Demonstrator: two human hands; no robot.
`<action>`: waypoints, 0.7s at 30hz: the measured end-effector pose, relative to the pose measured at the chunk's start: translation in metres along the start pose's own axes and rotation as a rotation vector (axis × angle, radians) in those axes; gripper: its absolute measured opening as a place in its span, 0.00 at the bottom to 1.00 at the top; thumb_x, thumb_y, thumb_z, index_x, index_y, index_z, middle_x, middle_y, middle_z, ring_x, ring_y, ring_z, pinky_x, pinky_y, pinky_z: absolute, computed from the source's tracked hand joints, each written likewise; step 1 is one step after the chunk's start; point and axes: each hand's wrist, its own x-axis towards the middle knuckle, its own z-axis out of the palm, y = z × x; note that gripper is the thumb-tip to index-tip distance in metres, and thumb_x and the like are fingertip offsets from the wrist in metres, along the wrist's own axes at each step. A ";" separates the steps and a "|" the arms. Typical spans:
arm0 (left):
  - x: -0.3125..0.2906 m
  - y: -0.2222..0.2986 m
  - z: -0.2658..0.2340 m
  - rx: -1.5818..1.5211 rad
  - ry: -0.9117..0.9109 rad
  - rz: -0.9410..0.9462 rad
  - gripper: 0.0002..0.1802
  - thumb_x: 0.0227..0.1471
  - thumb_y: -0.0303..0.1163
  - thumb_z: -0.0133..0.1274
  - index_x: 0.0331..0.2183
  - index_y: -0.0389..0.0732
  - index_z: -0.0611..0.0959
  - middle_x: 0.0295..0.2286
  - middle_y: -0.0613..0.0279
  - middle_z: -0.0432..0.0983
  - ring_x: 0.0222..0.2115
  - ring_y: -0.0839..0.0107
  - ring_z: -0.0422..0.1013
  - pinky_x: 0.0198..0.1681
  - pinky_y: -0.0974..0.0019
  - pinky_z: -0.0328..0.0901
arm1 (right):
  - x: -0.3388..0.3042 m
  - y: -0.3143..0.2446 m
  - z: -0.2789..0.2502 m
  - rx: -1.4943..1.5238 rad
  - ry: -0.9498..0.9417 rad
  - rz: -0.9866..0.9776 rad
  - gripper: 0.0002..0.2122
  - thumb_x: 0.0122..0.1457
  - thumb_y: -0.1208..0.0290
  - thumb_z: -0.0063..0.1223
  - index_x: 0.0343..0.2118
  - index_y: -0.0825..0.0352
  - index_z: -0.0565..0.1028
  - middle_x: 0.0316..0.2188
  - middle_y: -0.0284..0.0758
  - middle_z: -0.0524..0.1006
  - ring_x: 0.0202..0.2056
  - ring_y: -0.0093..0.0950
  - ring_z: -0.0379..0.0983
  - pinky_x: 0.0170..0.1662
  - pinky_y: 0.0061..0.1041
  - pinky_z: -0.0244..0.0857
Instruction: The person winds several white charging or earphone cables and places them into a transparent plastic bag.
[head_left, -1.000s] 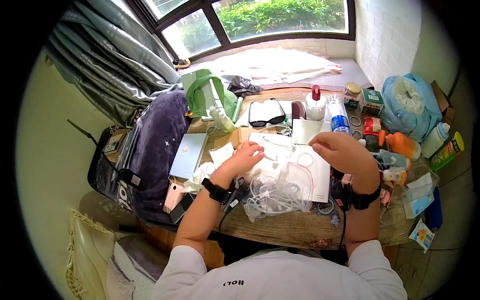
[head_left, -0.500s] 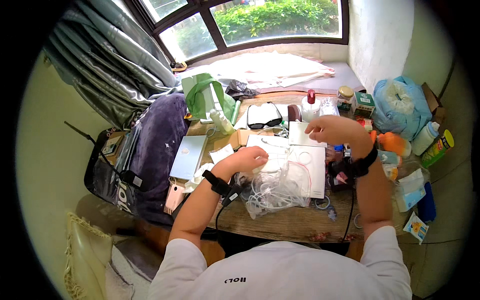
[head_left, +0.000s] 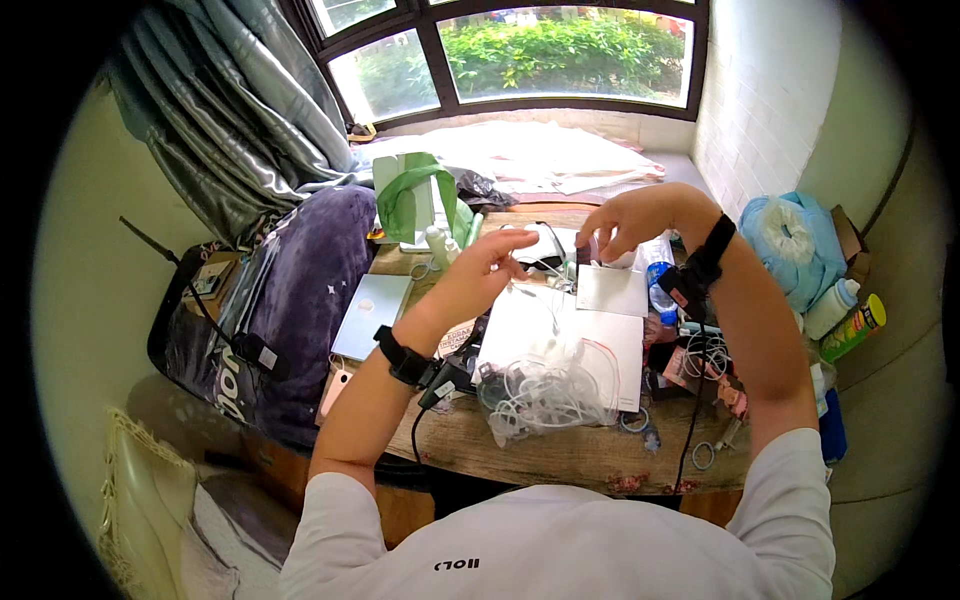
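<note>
My left hand (head_left: 482,268) hovers over the back left of the white boxes, fingers stretched and apart, with nothing visible in them. Just below its fingertips runs a thin white cable (head_left: 540,300). My right hand (head_left: 645,215) reaches over the back of the table, its fingers bent downward and apart. Under those fingers is a dark brown case (head_left: 586,252), partly hidden; whether they touch it I cannot tell. A small white box (head_left: 610,292) lies on a larger flat white box (head_left: 628,350). In front, a clear plastic bag (head_left: 545,400) holds tangled white cables.
A light blue flat box (head_left: 372,315) lies at the left, near a green bag (head_left: 415,185). A water bottle (head_left: 658,290) is by my right forearm. Coiled white cable (head_left: 708,355) sits at the right. A light blue bag (head_left: 795,250) stands at the far right.
Both hands have moved toward the back of the table. My left hand has left the bag's upper edge; my right has shifted left, over the brown case. The view has tilted slightly.
</note>
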 end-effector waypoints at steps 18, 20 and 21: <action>0.000 0.126 -0.085 0.403 -0.165 -0.091 0.17 0.56 0.23 0.47 0.48 0.46 0.78 0.38 0.67 0.73 0.25 0.82 0.64 0.29 0.75 0.62 | -0.047 -0.081 -0.051 -0.023 0.035 0.025 0.14 0.62 0.64 0.45 0.29 0.69 0.76 0.28 0.33 0.79 0.34 0.24 0.76 0.39 0.24 0.68; -0.012 0.126 -0.110 0.433 -0.205 -0.113 0.17 0.54 0.22 0.49 0.47 0.44 0.79 0.34 0.68 0.74 0.24 0.82 0.64 0.27 0.74 0.62 | -0.045 -0.088 -0.039 -0.038 0.112 -0.042 0.14 0.63 0.63 0.46 0.29 0.70 0.76 0.27 0.33 0.78 0.33 0.23 0.76 0.39 0.24 0.67; -0.018 0.130 -0.122 0.465 -0.284 -0.204 0.17 0.53 0.20 0.49 0.46 0.41 0.79 0.31 0.68 0.74 0.26 0.82 0.66 0.29 0.75 0.63 | -0.048 -0.097 -0.035 -0.062 0.129 -0.019 0.15 0.63 0.62 0.46 0.29 0.70 0.76 0.25 0.33 0.77 0.31 0.23 0.74 0.38 0.24 0.66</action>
